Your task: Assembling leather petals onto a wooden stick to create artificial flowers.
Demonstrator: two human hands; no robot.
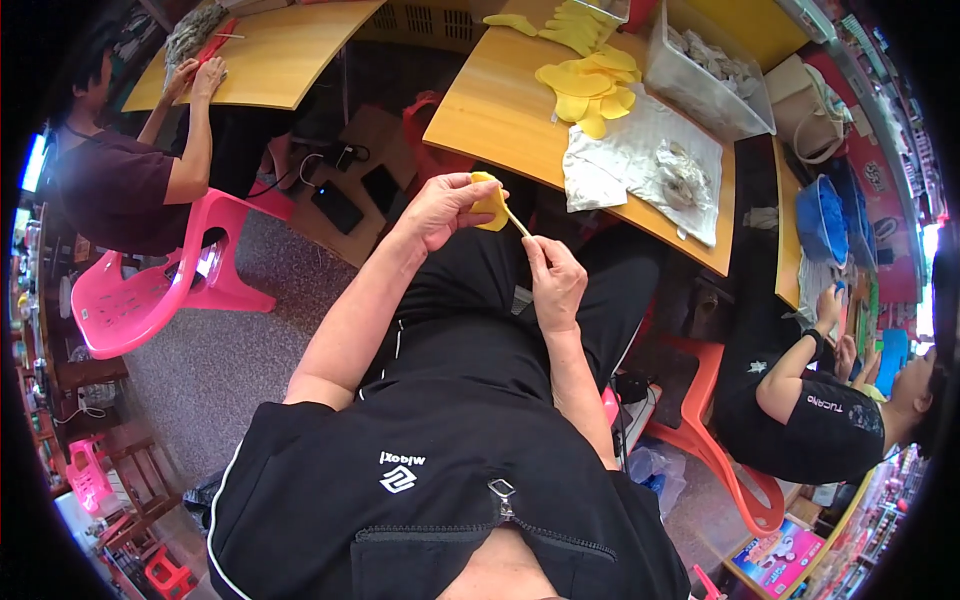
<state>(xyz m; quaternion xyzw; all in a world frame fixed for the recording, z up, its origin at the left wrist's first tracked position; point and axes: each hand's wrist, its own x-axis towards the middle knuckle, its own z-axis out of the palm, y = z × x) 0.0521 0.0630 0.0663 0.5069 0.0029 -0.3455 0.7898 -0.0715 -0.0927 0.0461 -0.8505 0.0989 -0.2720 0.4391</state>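
Over my lap, my left hand (440,212) pinches a small yellow petal-shaped piece (489,208) between thumb and fingers. My right hand (556,285) is closed on the lower end of a thin pale stick (515,221), whose upper end meets the yellow piece. Whether the stick is fixed to that piece, I cannot tell. Ahead on the wooden table (480,110) lies a loose pile of similar yellow petal-shaped pieces (592,85). A white cloth (640,150) is spread beside them, with a pale crumpled bundle (685,175) on it.
A clear plastic bin (710,75) of greyish pieces stands at the table's far right. To the left, a person (130,170) works at another table beside a pink chair (180,280). Another person (810,390) sits at right near an orange chair (705,440) and a blue basket (822,220).
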